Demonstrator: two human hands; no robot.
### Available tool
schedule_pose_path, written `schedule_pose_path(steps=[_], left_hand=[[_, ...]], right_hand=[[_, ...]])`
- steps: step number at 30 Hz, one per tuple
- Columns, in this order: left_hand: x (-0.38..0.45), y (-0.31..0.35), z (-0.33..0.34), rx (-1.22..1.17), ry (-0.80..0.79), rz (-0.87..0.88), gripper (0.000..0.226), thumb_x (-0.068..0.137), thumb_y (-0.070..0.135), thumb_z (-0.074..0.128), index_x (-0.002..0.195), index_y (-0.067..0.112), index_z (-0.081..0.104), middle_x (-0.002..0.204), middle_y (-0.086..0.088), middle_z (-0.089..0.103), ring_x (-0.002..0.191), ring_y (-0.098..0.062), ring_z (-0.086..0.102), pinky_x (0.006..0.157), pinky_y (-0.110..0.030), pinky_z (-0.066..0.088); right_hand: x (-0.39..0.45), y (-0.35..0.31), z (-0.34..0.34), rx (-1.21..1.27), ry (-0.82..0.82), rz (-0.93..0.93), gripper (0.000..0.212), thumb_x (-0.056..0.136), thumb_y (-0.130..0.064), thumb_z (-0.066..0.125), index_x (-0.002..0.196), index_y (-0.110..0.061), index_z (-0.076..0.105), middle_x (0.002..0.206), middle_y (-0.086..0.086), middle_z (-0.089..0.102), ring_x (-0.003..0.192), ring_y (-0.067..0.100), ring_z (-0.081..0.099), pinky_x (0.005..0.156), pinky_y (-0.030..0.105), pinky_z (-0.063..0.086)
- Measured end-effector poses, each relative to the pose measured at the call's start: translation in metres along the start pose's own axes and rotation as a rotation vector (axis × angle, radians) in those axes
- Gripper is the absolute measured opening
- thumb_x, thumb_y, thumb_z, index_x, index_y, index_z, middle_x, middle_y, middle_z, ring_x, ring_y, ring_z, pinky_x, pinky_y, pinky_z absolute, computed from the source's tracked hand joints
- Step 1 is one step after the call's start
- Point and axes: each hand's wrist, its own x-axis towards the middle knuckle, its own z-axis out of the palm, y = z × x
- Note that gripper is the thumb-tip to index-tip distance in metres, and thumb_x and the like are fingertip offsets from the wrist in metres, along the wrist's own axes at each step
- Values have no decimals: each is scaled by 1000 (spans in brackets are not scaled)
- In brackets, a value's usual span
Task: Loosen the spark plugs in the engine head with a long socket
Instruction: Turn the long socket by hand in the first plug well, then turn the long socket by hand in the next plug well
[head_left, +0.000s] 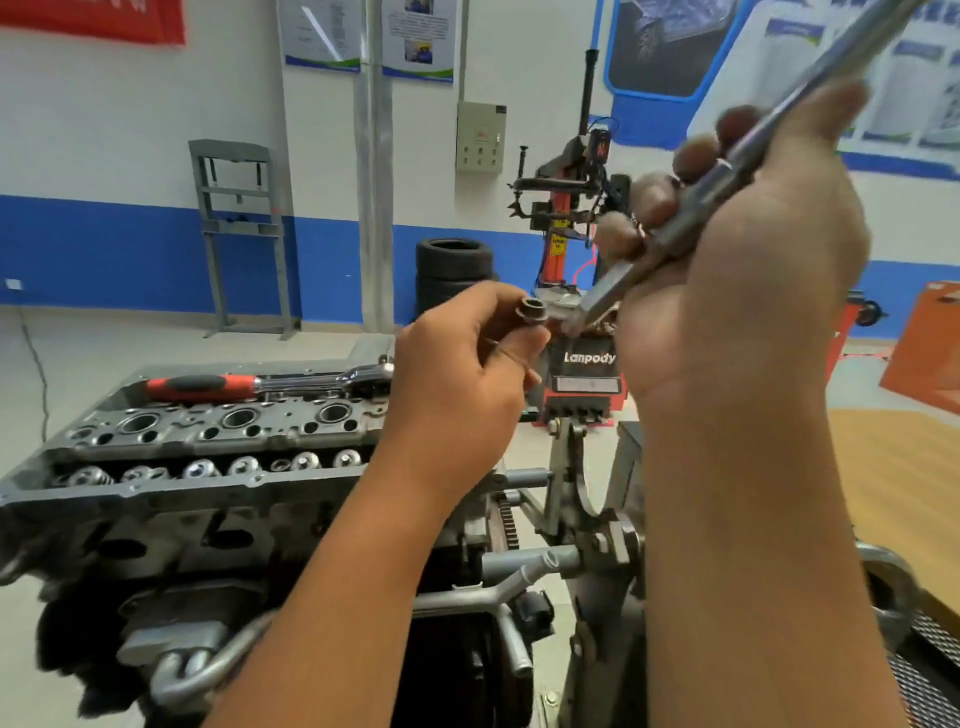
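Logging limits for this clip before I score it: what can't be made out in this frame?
- Long tool, head view: far end cut off by the top edge; its middle is hidden inside the right hand.
- Socket: only its open end shows; the left hand covers the rest.
- Spark plugs: not visible down the dark wells of the engine head.

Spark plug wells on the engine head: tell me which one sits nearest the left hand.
The rightmost well of the three visible in the engine head, beneath the ratchet's chrome head. The other two lie farther from the left hand.
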Motion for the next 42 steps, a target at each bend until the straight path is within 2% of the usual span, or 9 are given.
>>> schedule_pose_path(steps=[4, 8, 15, 20, 23, 27, 32, 34, 42], left_hand=[[-22, 20, 41, -437, -135, -279, 12, 100, 7, 66, 101, 16, 72, 77, 4, 73, 64, -16, 74, 61, -33, 63], [-35, 40, 114, -509, -176, -528, 11, 101, 10, 66, 94, 14, 74, 71, 4, 73, 66, -12, 68, 64, -31, 60], [-81, 100, 242, -558, -398, -740, 8, 93, 14, 78, 86, 10, 74, 65, -2, 69, 56, -17, 62, 59, -32, 55], [-126, 128, 317, -521, -517, -906, 13, 98, 16, 71, 85, 15, 74, 75, -10, 74, 65, -22, 72, 60, -32, 55], [-150, 136, 348, -523, -724, -1110, 29, 102, 42, 61, 114, 16, 67, 96, -8, 74, 84, -19, 73, 67, -35, 61], [-182, 129, 371, -356, -787, -1157, 45, 100, 48, 62, 135, 22, 50, 124, -8, 61, 107, -23, 65, 83, -44, 61], [-202, 111, 376, -333, -738, -1261, 19, 101, 39, 63, 97, 23, 53, 86, -5, 57, 77, -20, 56, 76, -36, 53], [-201, 107, 379, -339, -750, -1261, 16, 101, 34, 64, 97, 21, 55, 83, -5, 55, 77, -21, 53, 77, -37, 52], [-193, 100, 395, -363, -816, -1174, 23, 100, 25, 67, 118, 14, 60, 106, -10, 69, 96, -22, 72, 75, -37, 65]], right_hand=[[-21, -26, -70, -204, 194, 311, 40, 95, -53, 65, 74, -23, 49, 56, -5, 32, 41, 11, 26, 42, 20, 24], [-59, -46, -142, -582, 266, 625, 34, 99, -46, 64, 81, -18, 61, 54, -4, 39, 40, 10, 26, 41, 22, 16], [-92, -141, -230, -489, 412, 527, 18, 103, -29, 58, 100, -12, 65, 65, 5, 47, 42, 10, 29, 43, 24, 15], [-96, -219, -280, -523, 494, 604, 25, 103, -32, 61, 87, -13, 59, 56, -1, 43, 38, 7, 26, 32, 19, 20], [-80, -257, -311, -640, 594, 688, 23, 106, -24, 57, 89, -9, 57, 53, 1, 46, 35, 6, 29, 30, 19, 22], [-52, -288, -370, -1118, 784, 712, 12, 100, -16, 64, 98, -6, 60, 62, 5, 48, 42, 11, 36, 40, 24, 30], [-46, -304, -438, -1591, 797, 880, 45, 93, -16, 72, 131, -2, 54, 106, 15, 64, 80, 20, 69, 68, 31, 60], [-48, -306, -452, -1684, 823, 891, 52, 91, -15, 73, 136, -1, 50, 102, 15, 56, 94, 23, 70, 86, 36, 63], [-42, -316, -459, -1466, 951, 935, 64, 92, -34, 76, 141, -2, 48, 127, 19, 56, 80, 24, 58, 51, 34, 43]])
